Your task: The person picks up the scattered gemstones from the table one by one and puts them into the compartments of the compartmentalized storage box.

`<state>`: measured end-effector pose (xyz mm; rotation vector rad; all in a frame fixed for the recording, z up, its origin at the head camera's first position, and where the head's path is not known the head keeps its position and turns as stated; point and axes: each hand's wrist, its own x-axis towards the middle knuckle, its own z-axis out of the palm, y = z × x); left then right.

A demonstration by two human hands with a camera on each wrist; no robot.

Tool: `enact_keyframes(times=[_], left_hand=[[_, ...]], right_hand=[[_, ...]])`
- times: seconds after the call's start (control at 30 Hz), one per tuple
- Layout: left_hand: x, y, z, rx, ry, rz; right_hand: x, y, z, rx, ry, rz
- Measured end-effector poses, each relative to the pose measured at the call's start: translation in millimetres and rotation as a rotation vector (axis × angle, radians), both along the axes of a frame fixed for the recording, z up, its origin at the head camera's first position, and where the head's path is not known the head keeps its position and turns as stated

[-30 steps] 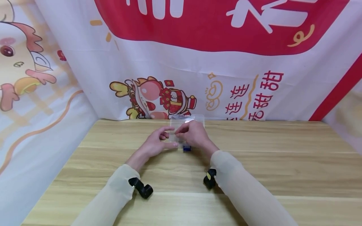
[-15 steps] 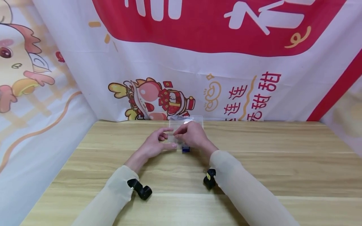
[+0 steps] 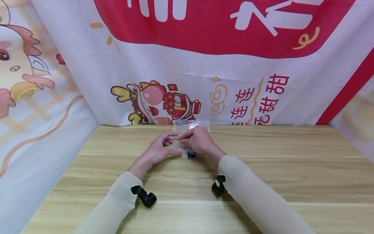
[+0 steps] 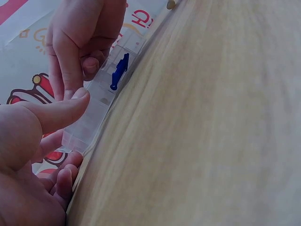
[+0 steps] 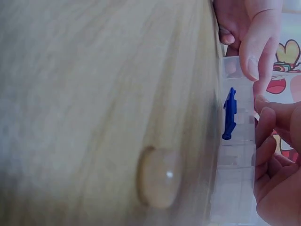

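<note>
A clear plastic compartment box (image 3: 177, 146) stands at the table's back edge, its transparent lid (image 3: 179, 125) raised. A blue latch (image 4: 120, 73) sits on its near side. My left hand (image 3: 159, 149) holds the box's left end, thumb over the near rim and forefinger round the far side. My right hand (image 3: 200, 139) reaches over the box from the right, and its thumb and forefinger come together above the left compartments. I cannot tell whether something small is between those fingertips. In the right wrist view its other fingers (image 5: 265, 150) are bent near the box's upper rim.
A small rounded translucent brownish piece (image 5: 162, 178) lies on the wooden table (image 3: 187, 214), near my right wrist. Behind the box hangs a white and red printed cloth (image 3: 163, 61), with another printed cloth (image 3: 67, 84) along the left. Black wrist cameras (image 3: 147, 198) sit on both sleeves.
The head view has shifted slightly, moving the scene a little to the left. Both hands stay in nearly the same place at the box.
</note>
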<state>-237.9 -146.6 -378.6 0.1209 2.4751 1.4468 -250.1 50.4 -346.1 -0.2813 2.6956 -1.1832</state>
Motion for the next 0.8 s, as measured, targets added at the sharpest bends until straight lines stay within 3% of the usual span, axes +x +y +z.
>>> enact_keyframes(times=[0.17,0.43,0.8], left_hand=[[0.4,-0.3,0.2,0.007,0.002,-0.003],[0.9,-0.7,-1.0,0.0,-0.004,0.008],[1.0,2.4,-1.2,0.008,0.006,0.02]], right_hand=[[2.7,6.4,4.5,-0.065,-0.02,0.013],[2.1,30.3,14.4,-0.17,0.026,0.052],[8.3,84.1,13.2,-0.173,0.039,-0.024]])
